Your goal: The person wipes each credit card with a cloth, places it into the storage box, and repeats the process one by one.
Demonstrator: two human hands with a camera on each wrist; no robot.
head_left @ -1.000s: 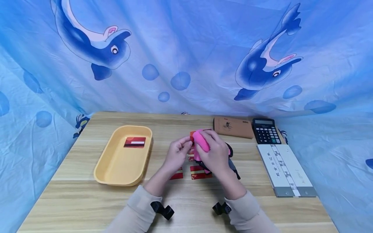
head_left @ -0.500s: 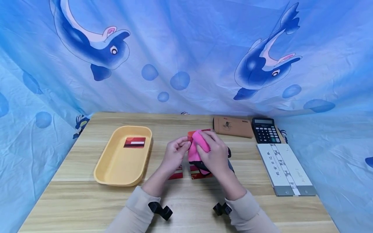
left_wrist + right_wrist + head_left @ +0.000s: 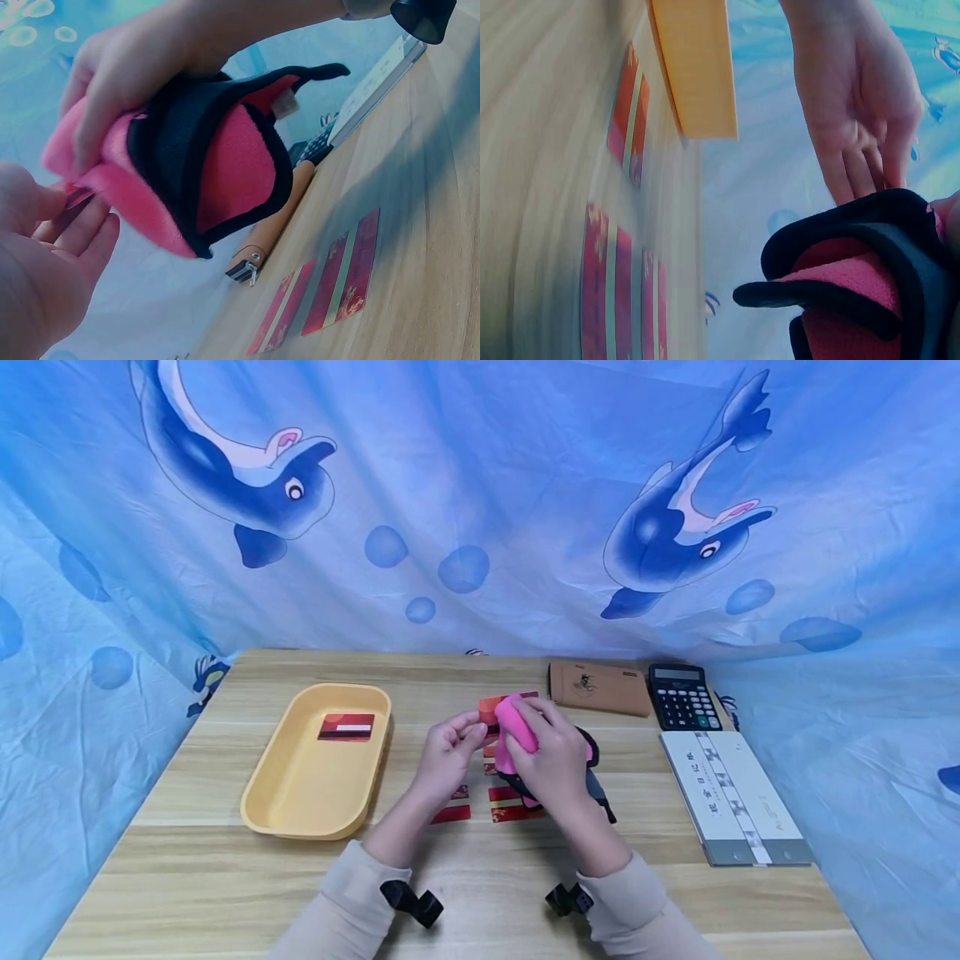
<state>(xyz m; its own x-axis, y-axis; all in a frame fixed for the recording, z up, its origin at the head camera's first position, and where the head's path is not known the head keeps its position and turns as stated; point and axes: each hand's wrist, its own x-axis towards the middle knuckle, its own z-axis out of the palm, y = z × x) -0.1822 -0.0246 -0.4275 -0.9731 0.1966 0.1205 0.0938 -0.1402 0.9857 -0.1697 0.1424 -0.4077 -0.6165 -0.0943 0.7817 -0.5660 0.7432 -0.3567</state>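
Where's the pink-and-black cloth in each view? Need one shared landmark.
Head: pink-and-black cloth just right of centre, in the right hand.
Left wrist: cloth upper middle, left of centre.
Right wrist: cloth lower right.
Shared landmark: red striped cards on the table.

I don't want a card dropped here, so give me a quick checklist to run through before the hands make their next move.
1. Held card secure: ok, the left hand pinches it.
2. Pink cloth under control: ok, the right hand grips it.
3. Held card free of the cloth: not ok, the cloth covers part of it.
4. Held card's surface clean: cannot tell, it is partly hidden.
5. Tray has room: ok, only one card lies in it.
6. Cloth off the table cards: ok, the wrist views show it raised above them.
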